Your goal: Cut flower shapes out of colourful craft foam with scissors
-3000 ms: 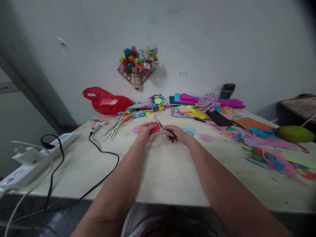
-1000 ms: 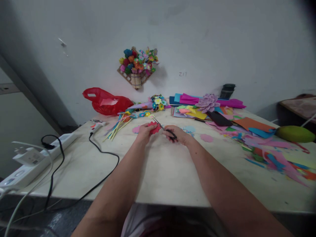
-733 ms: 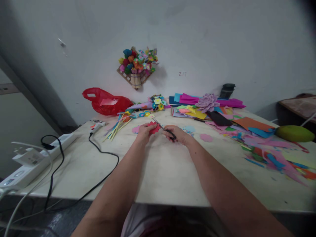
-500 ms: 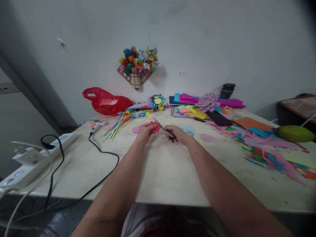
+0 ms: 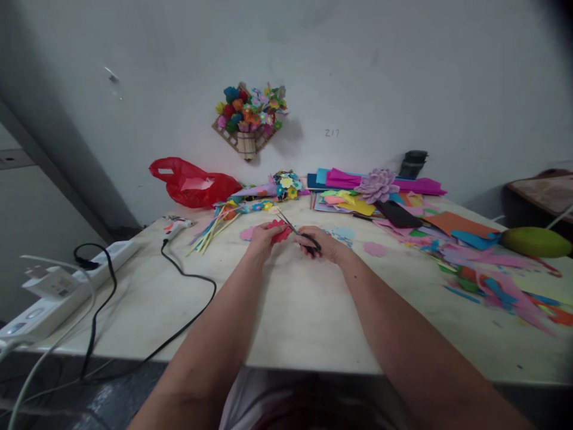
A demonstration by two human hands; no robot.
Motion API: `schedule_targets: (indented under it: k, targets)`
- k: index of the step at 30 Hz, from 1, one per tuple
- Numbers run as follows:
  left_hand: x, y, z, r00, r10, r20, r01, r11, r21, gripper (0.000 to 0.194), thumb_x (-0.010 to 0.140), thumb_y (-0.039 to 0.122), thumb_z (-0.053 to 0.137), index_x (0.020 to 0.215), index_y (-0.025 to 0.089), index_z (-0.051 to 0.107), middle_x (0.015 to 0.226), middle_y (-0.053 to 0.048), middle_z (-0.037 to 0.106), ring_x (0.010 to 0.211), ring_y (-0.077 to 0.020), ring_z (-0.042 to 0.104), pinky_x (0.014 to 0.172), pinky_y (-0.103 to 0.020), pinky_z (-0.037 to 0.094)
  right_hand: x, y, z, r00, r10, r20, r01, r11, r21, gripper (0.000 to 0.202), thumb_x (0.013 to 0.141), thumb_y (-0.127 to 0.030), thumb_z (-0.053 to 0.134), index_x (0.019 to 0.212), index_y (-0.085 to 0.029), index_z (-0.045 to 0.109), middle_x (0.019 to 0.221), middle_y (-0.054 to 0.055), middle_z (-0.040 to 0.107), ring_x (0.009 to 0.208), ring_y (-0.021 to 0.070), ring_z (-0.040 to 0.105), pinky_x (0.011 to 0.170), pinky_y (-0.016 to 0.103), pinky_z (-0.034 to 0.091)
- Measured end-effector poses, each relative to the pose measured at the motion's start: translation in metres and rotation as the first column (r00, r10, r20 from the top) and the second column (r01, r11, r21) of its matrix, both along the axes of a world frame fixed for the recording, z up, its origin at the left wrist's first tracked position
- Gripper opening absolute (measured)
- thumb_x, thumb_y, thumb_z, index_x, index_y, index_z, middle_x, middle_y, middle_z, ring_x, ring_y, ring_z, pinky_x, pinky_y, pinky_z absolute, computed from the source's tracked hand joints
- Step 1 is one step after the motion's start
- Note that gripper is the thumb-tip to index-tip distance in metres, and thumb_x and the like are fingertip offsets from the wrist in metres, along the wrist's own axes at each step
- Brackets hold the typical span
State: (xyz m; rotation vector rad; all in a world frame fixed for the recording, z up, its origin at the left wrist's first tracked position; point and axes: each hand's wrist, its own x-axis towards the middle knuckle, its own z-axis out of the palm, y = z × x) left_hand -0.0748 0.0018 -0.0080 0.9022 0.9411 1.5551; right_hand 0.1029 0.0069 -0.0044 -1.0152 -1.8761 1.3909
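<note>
In my left hand (image 5: 262,239) is a red scalloped flower cutout (image 5: 280,232), pinched by its left side. My right hand (image 5: 321,243) is closed around the black handles of a pair of scissors (image 5: 308,242). The blades point up and left, right beside the cutout's edge; whether they touch it I cannot tell. A pink scalloped piece (image 5: 246,233) lies on the table just left of my left hand. Another pink cutout (image 5: 374,249) is to the right of my right hand, with a light blue round piece (image 5: 344,233) and small blue bits behind the wrist.
Left on the table are a glue gun (image 5: 176,228) with a trailing black cord, a power strip (image 5: 71,292) and a red plastic bag (image 5: 192,185). Coloured sheets (image 5: 461,226), a purple flower (image 5: 376,186) and scraps (image 5: 501,286) cover the right side. Paper strips (image 5: 215,232) lie behind my left hand.
</note>
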Motion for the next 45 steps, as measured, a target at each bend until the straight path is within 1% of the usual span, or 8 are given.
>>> schedule_targets:
  k: [14, 20, 24, 26, 30, 35, 38, 45]
  targets:
    - [-0.001, -0.001, 0.000, 1.000, -0.005, 0.024, 0.005, 1.000, -0.008, 0.023, 0.049, 0.014, 0.086, 0.065, 0.009, 0.072, 0.066, -0.009, 0.070, 0.057, -0.0136, 0.063, 0.060, -0.025, 0.049, -0.003, -0.004, 0.004, 0.998, -0.045, 0.052, 0.043, 0.998, 0.040, 0.022, 0.077, -0.034, 0.063, 0.067, -0.018, 0.051, 0.052, -0.004, 0.054, 0.037, 0.0061, 0.045, 0.032, 0.018, 0.025]
    - [-0.001, 0.000, 0.000, 1.000, -0.001, 0.016, 0.002, 1.000, -0.009, 0.026, 0.048, 0.015, 0.088, 0.066, 0.010, 0.071, 0.067, -0.009, 0.071, 0.058, -0.0146, 0.064, 0.061, -0.026, 0.051, -0.003, -0.004, 0.005, 0.999, -0.041, 0.032, 0.041, 0.999, 0.017, 0.020, 0.077, -0.030, 0.061, 0.066, -0.018, 0.051, 0.050, -0.004, 0.052, 0.037, 0.0068, 0.044, 0.034, 0.019, 0.025]
    - [-0.001, -0.001, 0.000, 0.999, -0.014, 0.032, 0.015, 1.000, -0.003, 0.024, 0.048, 0.015, 0.087, 0.065, 0.010, 0.071, 0.067, -0.009, 0.071, 0.059, -0.0145, 0.065, 0.061, -0.025, 0.051, -0.004, -0.005, 0.006, 0.999, -0.039, -0.011, 0.039, 0.999, -0.005, 0.021, 0.077, -0.026, 0.058, 0.062, -0.018, 0.047, 0.046, -0.006, 0.046, 0.035, 0.0060, 0.041, 0.034, 0.019, 0.024]
    - [-0.001, -0.001, 0.001, 0.999, -0.014, 0.035, 0.015, 1.000, -0.004, 0.023, 0.049, 0.014, 0.087, 0.064, 0.010, 0.070, 0.066, -0.008, 0.071, 0.058, -0.0141, 0.065, 0.061, -0.025, 0.051, -0.005, -0.004, 0.005, 0.999, -0.031, -0.014, 0.031, 0.999, -0.012, 0.022, 0.076, -0.027, 0.059, 0.062, -0.019, 0.046, 0.045, -0.006, 0.045, 0.035, 0.0059, 0.041, 0.034, 0.018, 0.024]
    - [0.000, -0.002, 0.002, 1.000, -0.010, 0.020, 0.010, 1.000, -0.008, 0.022, 0.050, 0.016, 0.087, 0.062, 0.011, 0.069, 0.064, -0.007, 0.070, 0.057, -0.0143, 0.064, 0.061, -0.025, 0.051, -0.002, 0.002, -0.001, 1.000, -0.028, -0.003, 0.028, 0.999, -0.035, 0.022, 0.075, -0.035, 0.064, 0.069, -0.018, 0.051, 0.049, -0.005, 0.051, 0.036, 0.0065, 0.043, 0.033, 0.018, 0.023]
    - [-0.001, -0.003, 0.002, 0.999, -0.054, 0.007, 0.054, 0.999, 0.003, 0.021, 0.054, 0.018, 0.085, 0.068, 0.010, 0.072, 0.071, -0.011, 0.072, 0.062, -0.0163, 0.067, 0.062, -0.025, 0.052, 0.005, 0.005, -0.003, 0.998, 0.024, -0.059, -0.025, 0.999, -0.024, 0.030, 0.077, -0.045, 0.065, 0.078, -0.017, 0.055, 0.056, -0.003, 0.056, 0.040, 0.0068, 0.046, 0.034, 0.019, 0.025]
    - [-0.002, -0.004, 0.002, 0.996, -0.085, -0.010, 0.085, 0.996, 0.022, 0.024, 0.056, 0.021, 0.084, 0.074, 0.009, 0.074, 0.074, -0.013, 0.073, 0.064, -0.0170, 0.068, 0.062, -0.025, 0.051, 0.006, 0.002, 0.000, 0.998, 0.017, -0.065, -0.018, 1.000, -0.019, 0.031, 0.078, -0.045, 0.064, 0.080, -0.016, 0.056, 0.057, -0.003, 0.056, 0.041, 0.0067, 0.046, 0.035, 0.019, 0.025]
    - [-0.002, -0.007, 0.003, 0.995, -0.101, -0.013, 0.101, 0.994, 0.032, 0.031, 0.052, 0.027, 0.087, 0.074, 0.009, 0.074, 0.074, -0.012, 0.073, 0.064, -0.0171, 0.068, 0.064, -0.027, 0.051, 0.007, 0.001, 0.001, 0.998, 0.024, -0.064, -0.024, 1.000, 0.001, 0.027, 0.082, -0.042, 0.062, 0.077, -0.016, 0.055, 0.061, -0.001, 0.057, 0.045, 0.0064, 0.048, 0.037, 0.018, 0.027]
